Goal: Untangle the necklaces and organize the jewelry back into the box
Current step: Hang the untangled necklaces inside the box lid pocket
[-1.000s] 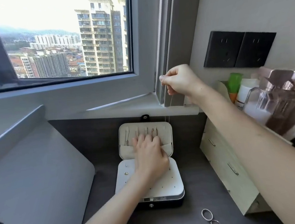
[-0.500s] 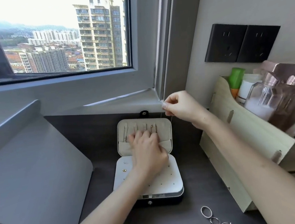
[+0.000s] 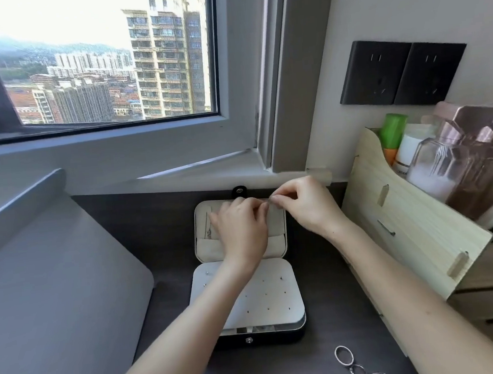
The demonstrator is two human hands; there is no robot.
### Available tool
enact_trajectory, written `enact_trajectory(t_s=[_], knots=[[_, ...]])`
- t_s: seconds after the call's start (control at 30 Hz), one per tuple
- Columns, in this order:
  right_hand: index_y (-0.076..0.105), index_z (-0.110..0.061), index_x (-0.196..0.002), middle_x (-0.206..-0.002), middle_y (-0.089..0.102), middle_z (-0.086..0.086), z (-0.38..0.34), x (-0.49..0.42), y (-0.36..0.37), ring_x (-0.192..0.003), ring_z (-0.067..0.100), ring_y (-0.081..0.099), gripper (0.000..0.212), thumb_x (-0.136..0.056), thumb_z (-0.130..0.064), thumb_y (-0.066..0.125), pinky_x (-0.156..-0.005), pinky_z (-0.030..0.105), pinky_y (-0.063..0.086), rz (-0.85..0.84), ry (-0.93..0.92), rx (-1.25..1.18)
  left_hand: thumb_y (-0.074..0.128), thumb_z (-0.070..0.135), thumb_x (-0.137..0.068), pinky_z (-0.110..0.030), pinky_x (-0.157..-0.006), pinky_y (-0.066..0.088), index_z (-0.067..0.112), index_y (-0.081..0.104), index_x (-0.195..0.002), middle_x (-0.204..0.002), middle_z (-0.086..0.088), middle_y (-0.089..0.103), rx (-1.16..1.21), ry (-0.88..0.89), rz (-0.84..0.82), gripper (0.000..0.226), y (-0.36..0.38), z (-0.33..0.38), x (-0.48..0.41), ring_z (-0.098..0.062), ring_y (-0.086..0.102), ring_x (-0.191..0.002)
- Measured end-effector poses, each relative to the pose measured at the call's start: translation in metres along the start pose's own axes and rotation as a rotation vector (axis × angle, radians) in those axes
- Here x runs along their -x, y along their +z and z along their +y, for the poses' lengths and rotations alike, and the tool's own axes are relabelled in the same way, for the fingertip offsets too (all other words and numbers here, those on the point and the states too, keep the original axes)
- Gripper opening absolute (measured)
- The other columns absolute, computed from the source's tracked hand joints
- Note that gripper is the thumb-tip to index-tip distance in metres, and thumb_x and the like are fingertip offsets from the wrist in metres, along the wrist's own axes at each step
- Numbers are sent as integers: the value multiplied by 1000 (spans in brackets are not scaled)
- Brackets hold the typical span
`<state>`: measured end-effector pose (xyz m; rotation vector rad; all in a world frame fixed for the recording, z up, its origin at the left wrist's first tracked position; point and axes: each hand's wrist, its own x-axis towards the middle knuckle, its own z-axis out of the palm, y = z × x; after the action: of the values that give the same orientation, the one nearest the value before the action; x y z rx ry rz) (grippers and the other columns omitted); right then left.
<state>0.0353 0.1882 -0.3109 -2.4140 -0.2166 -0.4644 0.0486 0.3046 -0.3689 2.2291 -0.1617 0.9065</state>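
- Rings (image 3: 354, 365): a linked cluster at the bottom right of the frame, lying on the dark desk (image 3: 328, 349) outside the box. I judge them not yet stowed.
- Jewelry box (image 3: 267, 301): open at centre frame, with the white stud panel nearest me and the cream lid (image 3: 206, 250) beyond it.
- Left hand (image 3: 243, 232): over the lid, fingertips pinched at its upper edge.
- Right hand (image 3: 306, 205): meets the left hand, thumb and forefinger pinched. Both grasp the necklace (image 3: 268, 200), which is barely visible between them.
- Handling note: I would keep the chain taut, seat it at the lid's top edge, then feed the slack into the lower pocket, away from the chain already hung (image 3: 209, 232) at the lid's left.
- Wooden organiser (image 3: 407, 232): right of frame, well apart.
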Motion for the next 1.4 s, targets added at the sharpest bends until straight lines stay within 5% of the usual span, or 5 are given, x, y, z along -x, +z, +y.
enact_trajectory(t_s=[0.63, 0.83, 1.03, 1.23, 1.4], knots=[[66, -11, -73, -71, 68, 3, 4, 6, 43, -68, 23, 62, 9, -81, -15, 63, -57, 27, 35, 493, 161, 213, 83, 29, -54, -29, -59, 24, 18, 53, -42, -43, 3, 51, -442, 13, -49, 35, 5, 10, -7, -21, 49, -49], [53, -8, -47, -44, 53, 7, 0, 10, 47, -38, 27, 51, 20, -66, -14, 55, -52, 27, 28, 542, -63, 478, 83, 32, -52, -30, -65, 11, 20, 43, -40, -42, 6, 47, -510, 47, -87, 44, 1, 10, -9, -19, 47, -48], [44, -13, -38, -35, 44, 2, -6, 13, 39, -30, 23, 41, 42, -43, -9, 86, -52, 24, 25, 419, -30, 528, 56, 31, -87, -33, -71, 20, 19, 52, -67, -76, 0, 64, -473, 23, -104, 24, 1, 16, -11, -24, 54, -81], [68, -13, -84, -80, 68, 3, 0, 22, 34, -77, 24, 61, 14, -89, -20, 57, -72, 32, 35, 246, 55, 516, 53, 31, -91, -34, -77, 20, 22, 52, -68, -80, 2, 62, -488, 61, -183, 25, 2, 10, -1, -23, 53, -90], [72, -13, -81, -74, 70, 3, 6, 19, 37, -68, 25, 65, 10, -78, -14, 62, -63, 32, 42, 493, -33, 296, 63, 21, -83, -34, -67, 26, 11, 62, -61, -67, -7, 63, -359, 110, -173, 24, -8, 5, 5, -31, 58, -69]])
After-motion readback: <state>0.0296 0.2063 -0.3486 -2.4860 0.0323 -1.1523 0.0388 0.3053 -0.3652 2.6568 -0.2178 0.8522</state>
